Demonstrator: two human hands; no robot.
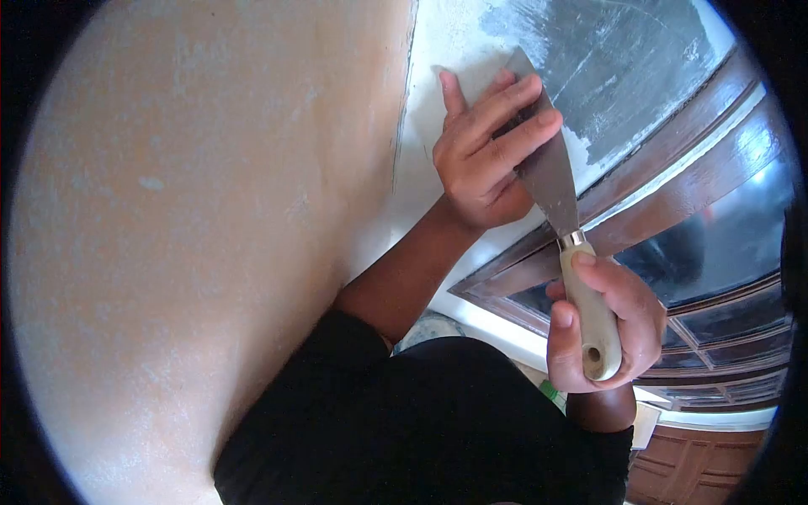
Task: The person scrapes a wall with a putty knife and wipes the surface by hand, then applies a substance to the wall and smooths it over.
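Note:
A putty knife (547,181) with a wide metal blade and a pale handle slants across the upper middle of the view. My right hand (610,320) is wrapped round its handle, with the thumb near the metal collar. The fingers of my left hand (497,147) are apart and rest on the blade, two of them across its face. Behind the blade is a white wall surface with a grey patch (627,71), rough and streaked at its edges. Whether my left hand grips the blade from beneath is hidden.
A large patchy beige wall (202,185) fills the left side, close to my left arm. Dark brown wooden frames with glass panes (715,244) stand on the right. Brown panelled wood (703,467) shows at the lower right.

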